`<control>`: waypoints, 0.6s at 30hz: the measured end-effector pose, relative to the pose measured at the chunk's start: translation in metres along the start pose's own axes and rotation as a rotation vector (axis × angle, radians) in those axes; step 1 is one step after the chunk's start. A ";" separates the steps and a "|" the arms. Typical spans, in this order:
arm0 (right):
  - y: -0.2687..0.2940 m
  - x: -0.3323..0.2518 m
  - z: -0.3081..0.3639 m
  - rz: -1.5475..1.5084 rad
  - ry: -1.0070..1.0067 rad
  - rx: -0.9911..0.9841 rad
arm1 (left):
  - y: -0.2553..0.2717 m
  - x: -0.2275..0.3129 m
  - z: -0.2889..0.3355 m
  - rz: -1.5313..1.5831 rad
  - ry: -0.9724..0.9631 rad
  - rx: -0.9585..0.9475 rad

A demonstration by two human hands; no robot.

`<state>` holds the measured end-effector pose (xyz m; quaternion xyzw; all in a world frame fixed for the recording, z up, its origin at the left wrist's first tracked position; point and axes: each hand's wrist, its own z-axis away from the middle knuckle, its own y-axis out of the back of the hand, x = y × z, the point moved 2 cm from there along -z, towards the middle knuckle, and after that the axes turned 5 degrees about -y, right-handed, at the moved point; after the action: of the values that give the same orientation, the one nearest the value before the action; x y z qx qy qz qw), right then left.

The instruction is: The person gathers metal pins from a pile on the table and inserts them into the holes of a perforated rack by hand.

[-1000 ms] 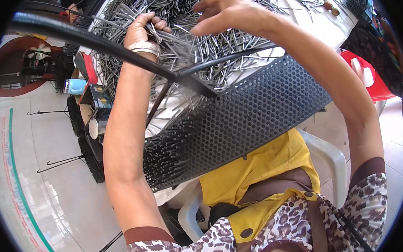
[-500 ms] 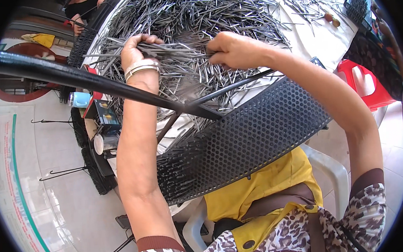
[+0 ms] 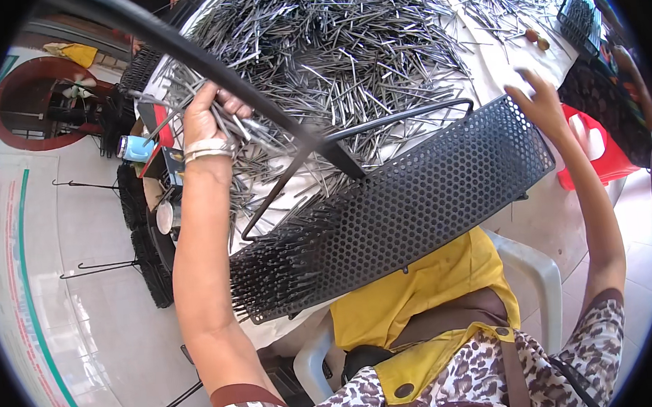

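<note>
Rods [image 3: 274, 275] crowd just the left end of the perforated panel [image 3: 421, 179] by the tabletop [image 3: 495, 65], most holes bare! Left hand [image 3: 209, 119] clutches a loose bundle [image 3: 175, 86]; right hand [image 3: 538, 102], fingers spread, seemingly empty, near the panel's right corner.

Single head view, left lens of a side-by-side worn pair; wide fisheye, upright, unmirrored. Looks steeply down and forward over the wearer's own patterned shirt [image 3: 312, 406], close in at lower centre. Field takes in both arms: left hand [image 3: 213, 121] upper left, right hand [image 3: 536, 105] upper right, both farther off than the shirt. Perforated black panel [image 3: 428, 171] slants across mid-frame; table [image 3: 500, 55] with grey rods [image 3: 345, 31] recedes to the upper edge. Black bar [image 3: 205, 61] cuts in from upper left, in front of the table. Dark round rim masks the corners; green stripe [image 3: 37, 311] bows along the left side.
</note>
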<state>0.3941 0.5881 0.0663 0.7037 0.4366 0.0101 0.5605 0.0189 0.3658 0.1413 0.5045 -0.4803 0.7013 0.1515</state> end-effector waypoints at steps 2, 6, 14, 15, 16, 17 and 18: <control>0.015 0.032 0.033 -0.152 -0.288 -0.301 | 0.002 0.016 0.020 -0.015 -0.012 0.073; 0.008 0.041 0.091 -0.309 -0.520 0.040 | 0.016 0.036 0.055 -0.010 0.004 0.183; 0.018 0.012 0.091 -0.677 -0.587 -0.294 | -0.002 0.047 0.156 -0.060 -0.005 0.351; 0.015 0.006 0.095 -0.715 -0.582 -0.298 | -0.006 0.045 0.170 -0.036 0.004 0.346; 0.014 -0.005 0.097 -0.735 -0.567 -0.293 | -0.008 0.043 0.181 -0.033 0.017 0.337; 0.011 -0.013 0.100 -0.693 -0.561 -0.290 | -0.011 0.040 0.191 -0.025 0.047 0.303; 0.010 -0.021 0.104 -0.647 -0.557 -0.294 | -0.013 0.036 0.203 0.008 0.076 0.248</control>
<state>0.4388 0.4940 0.0456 0.4197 0.4606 -0.2932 0.7251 0.1261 0.1947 0.1849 0.4905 -0.3859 0.7745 0.1034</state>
